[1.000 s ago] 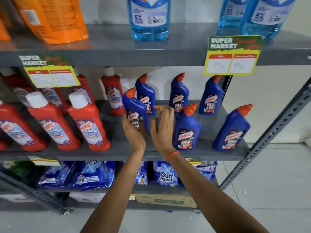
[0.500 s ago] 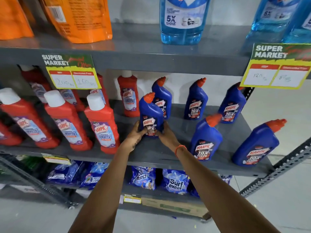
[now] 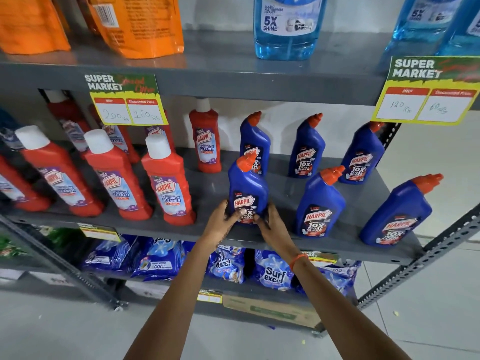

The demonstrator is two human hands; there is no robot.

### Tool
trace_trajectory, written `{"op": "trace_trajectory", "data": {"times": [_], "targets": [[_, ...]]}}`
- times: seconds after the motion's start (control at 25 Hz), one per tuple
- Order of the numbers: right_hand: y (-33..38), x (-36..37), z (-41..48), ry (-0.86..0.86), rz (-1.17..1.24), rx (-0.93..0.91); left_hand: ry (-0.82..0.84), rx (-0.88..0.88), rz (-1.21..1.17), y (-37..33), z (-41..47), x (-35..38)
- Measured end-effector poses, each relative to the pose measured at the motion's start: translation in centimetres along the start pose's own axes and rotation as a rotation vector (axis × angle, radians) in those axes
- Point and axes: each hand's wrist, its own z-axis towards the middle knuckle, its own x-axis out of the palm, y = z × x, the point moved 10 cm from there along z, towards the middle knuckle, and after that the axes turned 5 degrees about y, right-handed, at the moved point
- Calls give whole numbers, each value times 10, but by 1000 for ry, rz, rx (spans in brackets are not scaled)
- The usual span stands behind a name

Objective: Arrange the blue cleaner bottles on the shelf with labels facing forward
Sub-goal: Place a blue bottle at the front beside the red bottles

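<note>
Several blue cleaner bottles with orange caps stand on the grey middle shelf. The front-left blue bottle stands upright near the shelf's front edge, its label facing me. My left hand grips its lower left side and my right hand its lower right side, thumbs on the label. A second front bottle and a third stand to the right. Three more blue bottles line the back, labels forward.
Red bathroom cleaner bottles fill the left half of the same shelf, the nearest close to my left hand. Price cards hang from the upper shelf edge. Detergent packs lie on the shelf below. A slanted metal brace runs at right.
The blue bottle has been turned label-forward and brought to the shelf's front edge between both hands. The view has shifted left and nearer.
</note>
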Motion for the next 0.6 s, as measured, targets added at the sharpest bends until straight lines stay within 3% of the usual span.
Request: {"op": "trace_trajectory", "data": {"times": [0.6], "targets": [[7,-1,-13,84,-57,-10,-3,-83,-71,9,-19,-2]]}}
